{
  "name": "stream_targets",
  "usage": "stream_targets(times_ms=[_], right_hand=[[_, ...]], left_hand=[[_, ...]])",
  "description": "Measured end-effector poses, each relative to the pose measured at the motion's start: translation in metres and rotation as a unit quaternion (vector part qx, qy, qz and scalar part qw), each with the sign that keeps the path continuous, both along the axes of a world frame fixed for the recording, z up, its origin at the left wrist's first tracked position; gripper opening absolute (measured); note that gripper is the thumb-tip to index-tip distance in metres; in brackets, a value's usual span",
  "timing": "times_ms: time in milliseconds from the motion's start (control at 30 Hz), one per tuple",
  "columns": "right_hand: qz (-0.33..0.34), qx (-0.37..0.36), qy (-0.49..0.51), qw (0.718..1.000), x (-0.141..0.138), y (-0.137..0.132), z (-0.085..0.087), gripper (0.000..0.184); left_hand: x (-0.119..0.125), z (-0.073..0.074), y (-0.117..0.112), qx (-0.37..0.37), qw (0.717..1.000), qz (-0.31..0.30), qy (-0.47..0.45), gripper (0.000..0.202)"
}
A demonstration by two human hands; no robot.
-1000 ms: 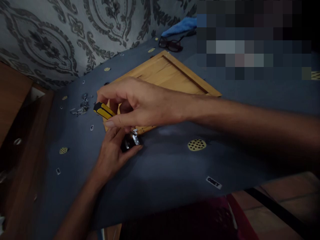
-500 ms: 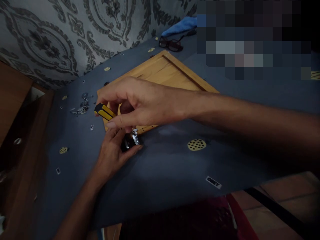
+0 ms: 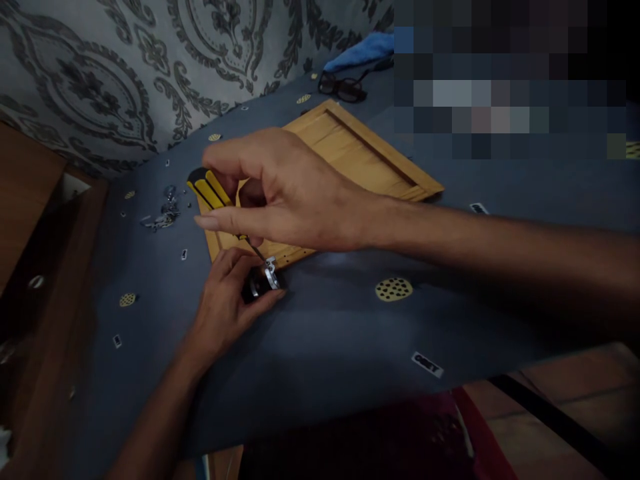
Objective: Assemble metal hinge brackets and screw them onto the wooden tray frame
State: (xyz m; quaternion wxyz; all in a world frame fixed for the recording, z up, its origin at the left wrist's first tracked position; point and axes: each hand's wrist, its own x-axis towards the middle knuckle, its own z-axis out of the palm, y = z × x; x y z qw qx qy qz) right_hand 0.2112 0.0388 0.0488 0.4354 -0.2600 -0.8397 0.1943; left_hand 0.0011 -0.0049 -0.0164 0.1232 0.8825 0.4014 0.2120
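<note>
A screwdriver (image 3: 214, 192) with a yellow and black handle is held in my right hand (image 3: 300, 190), thumb along one side and curled fingers on the other. Its thin shaft slants down to a shiny metal cabinet hinge (image 3: 271, 275) at the near edge of a wooden door panel (image 3: 345, 150). My left hand (image 3: 223, 300) is closed around the hinge, thumb below it and fingers above, steadying it against the panel. The exact contact of the tip with a screw is too small to make out. Small holes dot the panel's edge beside the hinge.
Loose metal hardware (image 3: 167, 212) lies left of the panel on the dark blue patterned tablecloth (image 3: 330, 353). Eyeglasses (image 3: 345, 87) and a blue cloth (image 3: 360, 52) are at the back, near a patterned wall covering (image 3: 220, 47). Wooden furniture (image 3: 45, 173) stands at the left.
My right hand has risen slightly and its thumb has extended along the screwdriver, whose handle now stands steeper. The shaft has come into view. My left hand has stayed on the hinge.
</note>
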Motion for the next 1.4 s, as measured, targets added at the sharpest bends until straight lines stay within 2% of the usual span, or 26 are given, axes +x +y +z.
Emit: stream_targets(times_ms=[100, 233, 433, 567, 700, 833, 933, 1133, 1200, 1333, 1400], right_hand=[[-0.009, -0.006, -0.053, 0.999, 0.0, -0.001, 0.001, 0.032], [0.015, -0.008, -0.095, 0.995, 0.0, -0.003, 0.0, 0.029], [0.041, -0.084, -0.023, 0.995, -0.002, -0.004, -0.003, 0.034], [0.06, -0.083, 0.004, 0.995, -0.003, -0.002, -0.006, 0.032], [0.074, -0.073, -0.019, 0.994, 0.0, 0.001, -0.004, 0.035], [0.126, -0.143, -0.047, 0.98, 0.006, 0.0, 0.006, 0.033], [0.161, -0.167, -0.022, 0.973, 0.007, 0.001, 0.008, 0.035], [0.124, -0.139, 0.047, 0.981, -0.003, 0.002, -0.003, 0.047], [0.129, -0.144, 0.045, 0.98, -0.003, 0.002, -0.004, 0.044], [0.169, -0.15, 0.009, 0.974, 0.005, 0.002, 0.003, 0.02], [0.182, -0.151, -0.009, 0.972, 0.009, 0.001, 0.007, 0.017]], left_hand=[[0.0, 0.0, 0.0, 0.002, 1.0, 0.002, -0.002, 0.029], [0.0, 0.0, 0.0, -0.004, 1.0, 0.01, 0.006, 0.03], [0.002, 0.005, 0.0, -0.023, 0.999, 0.02, 0.016, 0.029], [0.002, 0.009, 0.001, -0.033, 0.999, 0.014, 0.024, 0.027], [0.001, 0.005, 0.0, -0.016, 1.0, 0.014, 0.017, 0.029], [-0.001, -0.001, -0.001, 0.003, 1.0, 0.025, 0.014, 0.034], [-0.001, -0.002, -0.001, 0.006, 1.0, 0.022, 0.015, 0.034], [-0.002, -0.001, -0.001, -0.002, 0.999, 0.04, 0.025, 0.035], [-0.002, -0.001, -0.001, 0.003, 0.999, 0.033, 0.015, 0.035], [-0.002, -0.001, 0.0, -0.005, 1.0, 0.025, 0.018, 0.035], [-0.002, -0.001, 0.0, -0.006, 0.999, 0.029, 0.023, 0.036]])
